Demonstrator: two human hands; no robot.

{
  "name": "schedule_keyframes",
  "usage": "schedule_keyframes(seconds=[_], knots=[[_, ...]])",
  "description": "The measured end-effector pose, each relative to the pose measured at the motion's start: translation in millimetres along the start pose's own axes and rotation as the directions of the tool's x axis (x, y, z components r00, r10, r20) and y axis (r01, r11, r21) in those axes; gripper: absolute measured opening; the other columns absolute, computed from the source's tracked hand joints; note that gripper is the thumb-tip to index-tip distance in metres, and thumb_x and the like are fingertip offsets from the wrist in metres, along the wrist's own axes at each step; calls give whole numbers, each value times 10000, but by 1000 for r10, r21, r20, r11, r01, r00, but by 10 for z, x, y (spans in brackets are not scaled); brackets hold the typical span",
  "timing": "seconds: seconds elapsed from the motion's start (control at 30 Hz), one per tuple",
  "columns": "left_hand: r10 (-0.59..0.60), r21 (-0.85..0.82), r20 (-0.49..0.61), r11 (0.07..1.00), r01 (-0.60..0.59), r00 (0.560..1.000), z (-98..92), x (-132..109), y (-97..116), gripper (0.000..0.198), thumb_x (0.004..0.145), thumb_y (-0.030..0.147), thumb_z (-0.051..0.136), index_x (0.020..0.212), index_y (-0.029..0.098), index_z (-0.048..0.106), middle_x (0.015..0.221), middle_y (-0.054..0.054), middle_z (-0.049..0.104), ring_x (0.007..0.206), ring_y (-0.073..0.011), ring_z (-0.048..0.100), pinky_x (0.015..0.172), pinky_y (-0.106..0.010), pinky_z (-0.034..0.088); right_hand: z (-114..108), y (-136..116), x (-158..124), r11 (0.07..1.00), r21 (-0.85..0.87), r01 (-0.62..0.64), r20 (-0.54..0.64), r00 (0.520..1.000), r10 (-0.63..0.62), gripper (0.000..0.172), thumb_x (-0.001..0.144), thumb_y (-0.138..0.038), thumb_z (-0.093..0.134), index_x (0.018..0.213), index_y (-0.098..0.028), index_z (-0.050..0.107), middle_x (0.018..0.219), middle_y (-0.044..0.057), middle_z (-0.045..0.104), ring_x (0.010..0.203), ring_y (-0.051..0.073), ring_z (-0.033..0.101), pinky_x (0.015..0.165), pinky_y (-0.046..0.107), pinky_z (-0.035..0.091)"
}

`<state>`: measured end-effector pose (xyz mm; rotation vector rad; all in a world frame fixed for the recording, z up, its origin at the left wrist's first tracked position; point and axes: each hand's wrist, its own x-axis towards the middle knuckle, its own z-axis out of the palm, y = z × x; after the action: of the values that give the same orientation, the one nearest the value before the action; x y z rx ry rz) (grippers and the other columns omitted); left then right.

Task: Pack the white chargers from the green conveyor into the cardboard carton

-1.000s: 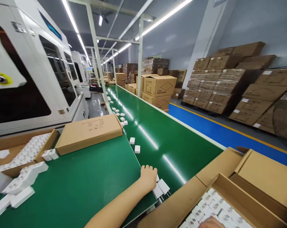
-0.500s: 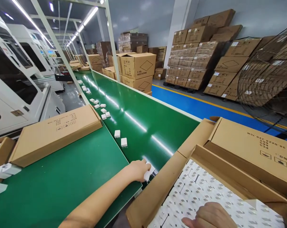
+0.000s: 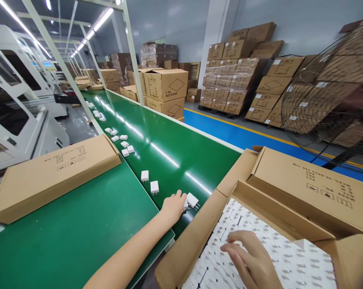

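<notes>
My left hand (image 3: pixel 174 206) reaches over the near end of the green conveyor belt (image 3: pixel 169 140), its fingers closed around a white plug adapter (image 3: pixel 185 205) that is partly hidden. Touching or close beside it lies another white adapter (image 3: pixel 192 200), prongs toward the box. Two more adapters (image 3: pixel 154 187) rest farther up the belt. My right hand (image 3: pixel 249 257) hovers over the open cardboard box (image 3: pixel 189 245), thumb and fingers apart with nothing between them. Rows of white adapters (image 3: pixel 292 261) fill that box, metal prongs facing up.
A closed carton (image 3: pixel 55 176) lies on the green side table (image 3: pixel 79 241) at left. The open box's printed lid (image 3: pixel 313 188) is at right. More adapters dot the belt's left side. Beyond are stacked cartons (image 3: pixel 169 84), a large fan (image 3: pixel 328 96) and white machines (image 3: pixel 9 108).
My left hand has drawn slightly back up the belt, and the adapter beside it shows more fully. My right hand has lifted and its fingers have spread. The view has shifted right.
</notes>
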<state>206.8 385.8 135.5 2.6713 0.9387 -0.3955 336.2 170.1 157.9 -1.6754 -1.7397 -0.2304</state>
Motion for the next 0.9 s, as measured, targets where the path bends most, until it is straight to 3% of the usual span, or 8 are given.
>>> schedule_keyframes(seconds=[0.1,0.2,0.37,0.47,0.57,0.67,0.77,0.9], knots=[[48,-42,-38,998,-50,998,-23,54,-20,369,788,135,603,1114,247,472,1157,-77,536,1108,-265,535,880,-382,473,150,56,269,971,-166,-172,135,971,195,275,958,-297,409,782,-221,606,857,63,654,772,192,621,709,350,468],[115,-96,-74,988,-122,991,-80,34,-61,332,743,141,656,1027,255,526,1063,-37,598,1087,-238,533,902,-342,454,411,89,621,888,-381,-260,377,833,405,235,933,-313,449,844,-211,641,898,78,658,826,223,626,758,377,444],[111,-203,-158,969,-142,981,-243,-188,-198,337,727,231,690,1030,255,544,1031,-23,630,1051,-228,541,878,-321,462,930,95,1043,831,-465,-304,447,730,517,200,815,-335,645,875,-145,643,910,93,654,889,260,606,839,436,423],[-35,-459,-243,885,-83,969,-293,-501,-337,380,715,256,682,1061,243,527,1023,-22,622,945,-200,573,808,-290,477,1063,139,1135,827,-447,-342,485,684,545,215,838,-329,638,958,-152,615,994,54,631,910,215,585,860,433,440],[-214,-754,-242,656,-44,946,-264,-873,-492,347,689,252,652,1013,236,528,882,18,614,786,-167,572,712,-261,459,1039,153,1200,866,-341,-366,550,669,499,174,835,-255,620,974,-156,583,1001,48,601,847,188,578,772,368,458],[-325,-827,-164,560,50,931,-195,-1167,-605,291,644,240,627,918,218,528,768,45,580,696,-148,539,645,-240,425,996,-17,1253,925,-141,-352,643,678,356,226,738,-150,644,942,-180,552,1020,36,563,792,148,572,704,278,433],[-351,-806,-98,577,133,931,-143,-1336,-625,263,607,223,601,860,210,530,755,47,588,693,-153,546,637,-236,417,1032,-379,1251,944,75,-323,705,686,178,307,664,-120,659,932,-204,538,1065,19,527,787,122,573,673,231,426],[-367,-692,-68,687,221,928,-140,-1438,-547,242,621,190,544,862,216,544,813,33,639,782,-181,598,704,-242,435,1107,-752,1180,920,252,-300,738,674,17,368,597,-130,700,931,-198,560,1059,18,521,789,133,581,665,239,457]])
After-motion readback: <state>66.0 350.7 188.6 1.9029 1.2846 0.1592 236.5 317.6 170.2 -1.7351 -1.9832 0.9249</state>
